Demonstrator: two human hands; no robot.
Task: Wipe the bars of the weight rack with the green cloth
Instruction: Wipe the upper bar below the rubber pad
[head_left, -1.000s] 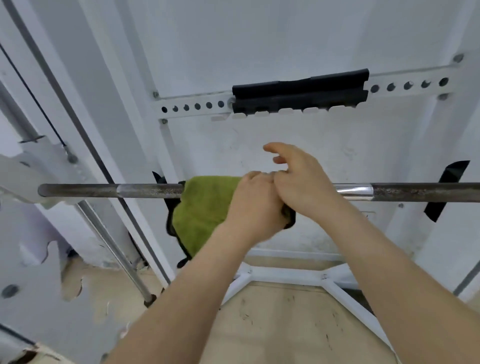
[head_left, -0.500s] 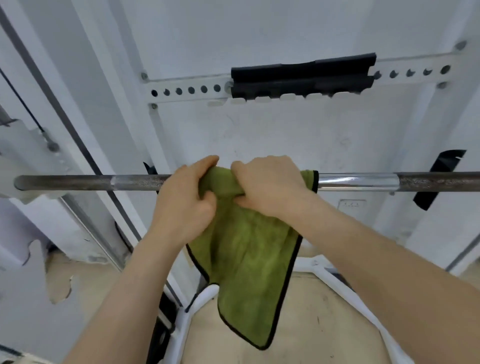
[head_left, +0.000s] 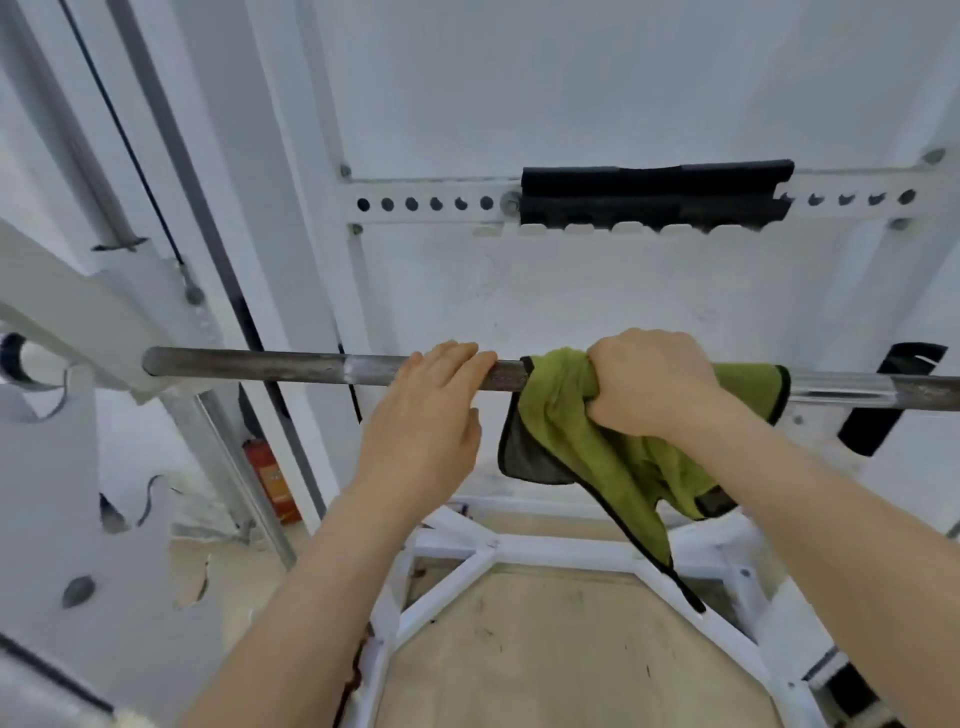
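A dark steel bar (head_left: 270, 366) runs level across the view, held in the white weight rack. Draped over it right of centre is the green cloth (head_left: 613, 457) with black trim, hanging down below the bar. My right hand (head_left: 649, 384) is clenched on a bunch of the cloth on top of the bar. My left hand (head_left: 431, 415) rests on the bare bar just left of the cloth, fingers laid over it, holding no cloth.
Behind the bar a white crossbeam with holes carries a black pad (head_left: 654, 195). White base struts (head_left: 519, 556) cross the floor below. A slanted rack arm (head_left: 93, 322) and a red canister (head_left: 270, 478) stand at the left.
My left hand let go of the cloth and went to the bare bar on the left. My right hand and the cloth shifted right along the bar.
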